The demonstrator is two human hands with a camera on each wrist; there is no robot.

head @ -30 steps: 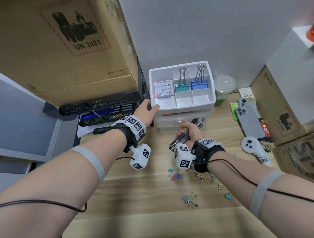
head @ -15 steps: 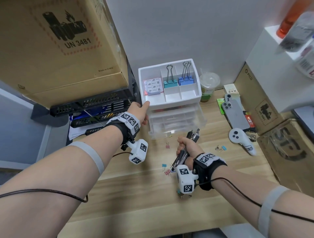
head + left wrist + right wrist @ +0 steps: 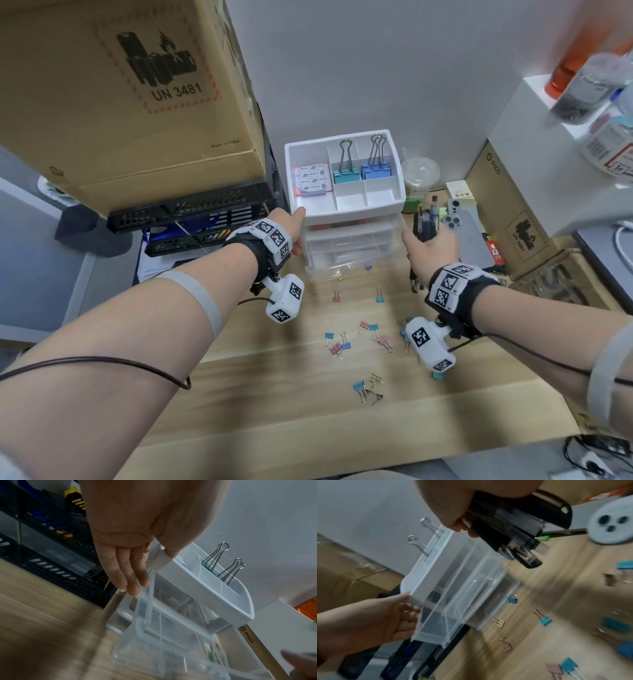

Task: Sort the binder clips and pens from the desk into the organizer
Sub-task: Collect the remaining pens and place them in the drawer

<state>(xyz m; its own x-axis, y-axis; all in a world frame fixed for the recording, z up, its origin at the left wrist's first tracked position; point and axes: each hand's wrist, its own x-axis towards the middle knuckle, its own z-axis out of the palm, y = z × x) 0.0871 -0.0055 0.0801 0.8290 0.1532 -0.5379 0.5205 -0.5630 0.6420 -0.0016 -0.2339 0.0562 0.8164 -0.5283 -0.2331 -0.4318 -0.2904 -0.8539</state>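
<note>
The organizer has a white top tray (image 3: 346, 210) over clear drawers (image 3: 352, 253) that stand pulled out; it stands at the back of the wooden desk. Teal (image 3: 346, 177) and blue (image 3: 375, 171) large clips stand in the tray. My left hand (image 3: 297, 233) braces the organizer's left side, thumb on the tray corner (image 3: 161, 559) and straight fingers (image 3: 130, 577) along the clear drawer (image 3: 154, 649). My right hand (image 3: 424, 240) grips a bundle of dark pens (image 3: 426, 221) (image 3: 510, 534) at the drawers' right front corner. Several small binder clips (image 3: 342, 344) lie scattered on the desk.
A large cardboard box (image 3: 120, 85) on black trays (image 3: 191, 219) stands left of the organizer. A plastic cup (image 3: 419, 176), a phone (image 3: 474, 240) and a brown box (image 3: 507, 212) crowd the right. A white controller (image 3: 616, 524) lies near the pens.
My right hand has carried the pens from the desk in front up to the right corner of the drawers. The left hand stays on the organizer's left corner.
</note>
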